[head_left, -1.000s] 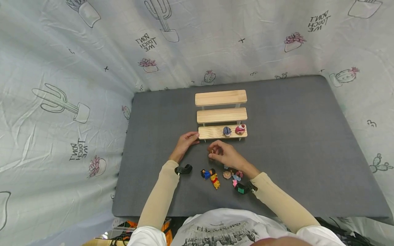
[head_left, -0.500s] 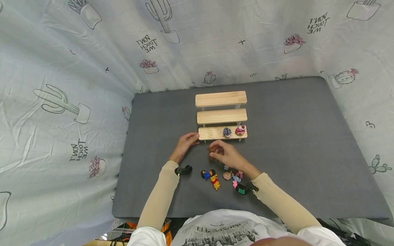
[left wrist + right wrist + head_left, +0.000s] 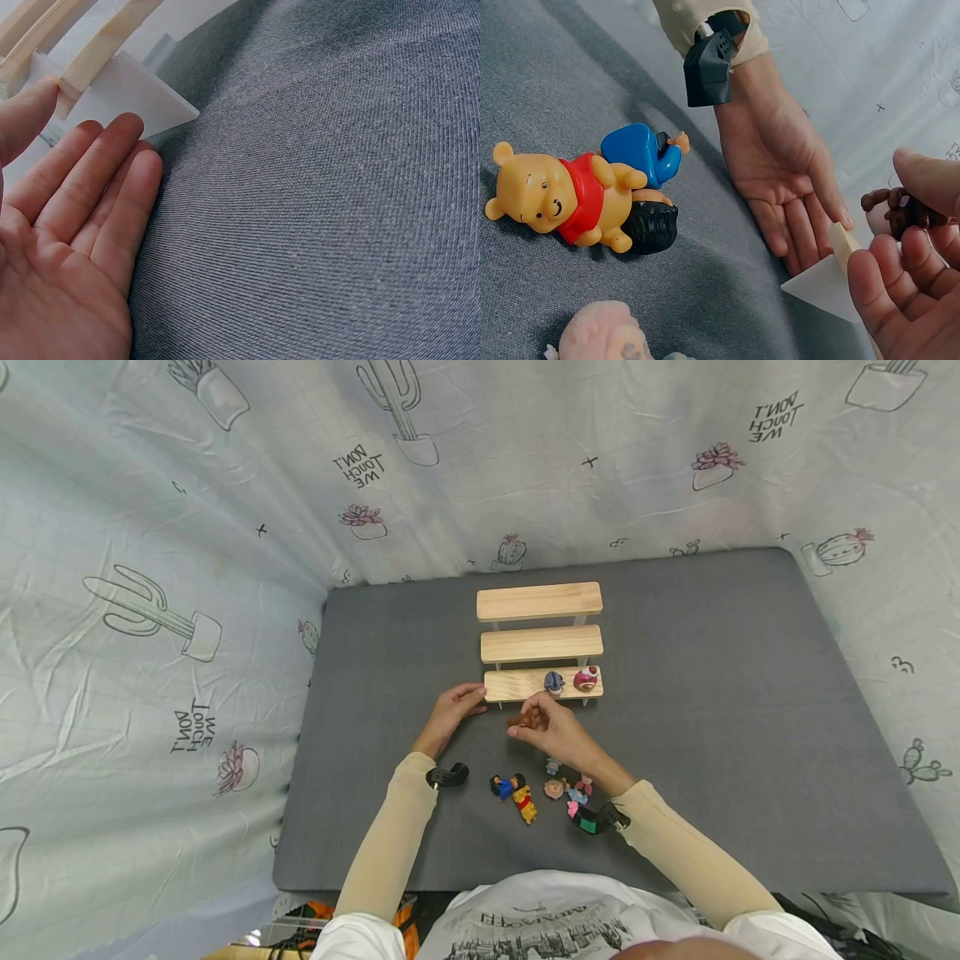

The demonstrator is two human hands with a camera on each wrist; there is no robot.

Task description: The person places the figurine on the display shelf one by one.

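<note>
My right hand (image 3: 555,732) pinches a small brown figurine (image 3: 909,214) between thumb and fingers, just in front of the lowest step of a three-tier wooden shelf (image 3: 516,686). Fingers partly cover the figurine. At the shelf's left end, my left hand (image 3: 452,712) rests its thumb on the wood edge, with the other fingers (image 3: 82,180) extended beside the white side support (image 3: 139,97). A grey-blue figurine (image 3: 553,682) and a red-and-pink figurine (image 3: 586,677) sit on the right half of that lowest step.
Nearer the body lie a yellow bear figurine in a red shirt (image 3: 585,196) and a blue-clothed, black-haired figurine (image 3: 639,156). Several small pink and blue figurines, including a pale pink one (image 3: 555,788), lie below the right wrist. A patterned curtain (image 3: 480,468) surrounds the grey table (image 3: 712,693).
My right hand has lifted its fingers slightly toward the shelf, and the brown figurine has turned in its grip. The left hand stays at the shelf end.
</note>
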